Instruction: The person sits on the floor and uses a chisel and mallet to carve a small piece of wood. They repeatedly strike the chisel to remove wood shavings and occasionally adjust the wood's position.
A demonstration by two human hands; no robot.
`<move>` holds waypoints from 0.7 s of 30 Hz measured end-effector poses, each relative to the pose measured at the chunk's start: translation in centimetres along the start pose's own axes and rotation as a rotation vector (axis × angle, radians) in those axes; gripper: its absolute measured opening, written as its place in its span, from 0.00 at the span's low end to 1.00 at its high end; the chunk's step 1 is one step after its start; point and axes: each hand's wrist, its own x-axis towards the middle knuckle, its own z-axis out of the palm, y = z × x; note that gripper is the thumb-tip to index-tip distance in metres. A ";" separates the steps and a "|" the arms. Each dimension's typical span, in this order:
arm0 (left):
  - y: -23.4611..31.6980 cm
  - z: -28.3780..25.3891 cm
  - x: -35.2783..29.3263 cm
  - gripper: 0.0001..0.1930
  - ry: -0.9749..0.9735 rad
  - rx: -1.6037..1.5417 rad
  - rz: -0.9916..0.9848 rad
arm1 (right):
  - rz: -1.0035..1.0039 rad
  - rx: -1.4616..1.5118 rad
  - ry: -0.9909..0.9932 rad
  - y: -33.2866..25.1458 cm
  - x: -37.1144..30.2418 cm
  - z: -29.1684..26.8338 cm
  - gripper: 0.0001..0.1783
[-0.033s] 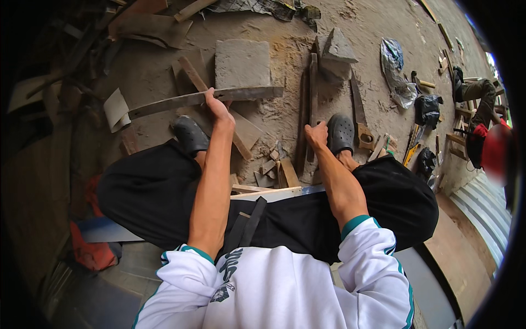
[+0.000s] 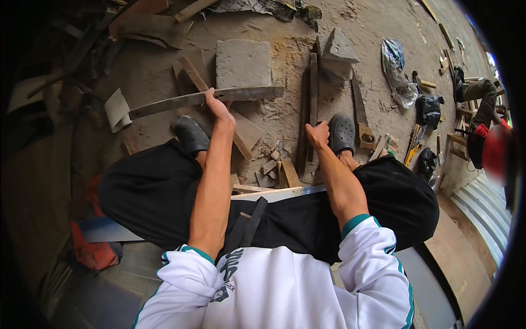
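My left hand [image 2: 220, 109] is closed round the middle of a long, thin wooden slat [image 2: 164, 104]. The slat runs crosswise, passing in front of a square concrete block [image 2: 243, 63]. Close to my right shoe, my right hand [image 2: 317, 135] grips the near end of a narrow dark wooden bar [image 2: 313, 88], which points away from me. Another dark strip [image 2: 303, 123] lies just left of that bar. A handsaw [image 2: 359, 104] rests on the ground beyond my right shoe [image 2: 342, 133].
Wood offcuts [image 2: 282, 170] are heaped between my feet. A rough stone block [image 2: 338, 52] stands ahead to the right. Farther right lie a silvery plastic bag [image 2: 397, 71], a hammer [image 2: 423, 83] and a black bag [image 2: 428, 109]. Another person [image 2: 486, 104] is at the far right.
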 end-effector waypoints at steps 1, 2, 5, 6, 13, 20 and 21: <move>0.2 0.2 -0.1 0.10 -0.013 0.005 -0.001 | -0.097 0.058 0.031 1.1 1.3 0.5 0.43; 0.2 0.2 -0.3 0.10 -0.018 0.008 -0.006 | -0.195 0.106 0.059 2.5 2.7 0.9 0.45; 0.5 -0.3 0.2 0.10 -0.044 -0.006 -0.006 | -0.121 -0.054 -0.118 2.1 4.5 1.3 0.51; 0.7 -0.4 0.3 0.09 -0.038 0.001 -0.005 | -0.096 -0.119 -0.179 1.7 4.8 1.5 0.51; 1.6 -1.9 0.3 0.08 -0.054 0.046 0.029 | -0.130 -0.140 -0.158 1.1 0.2 5.2 0.44; 1.0 -2.4 0.2 0.08 -0.040 0.034 0.036 | -0.219 0.165 -0.034 3.5 -1.7 5.8 0.39; 0.9 -2.4 0.4 0.08 -0.048 0.023 0.036 | -0.214 0.196 0.011 3.8 -1.8 5.7 0.39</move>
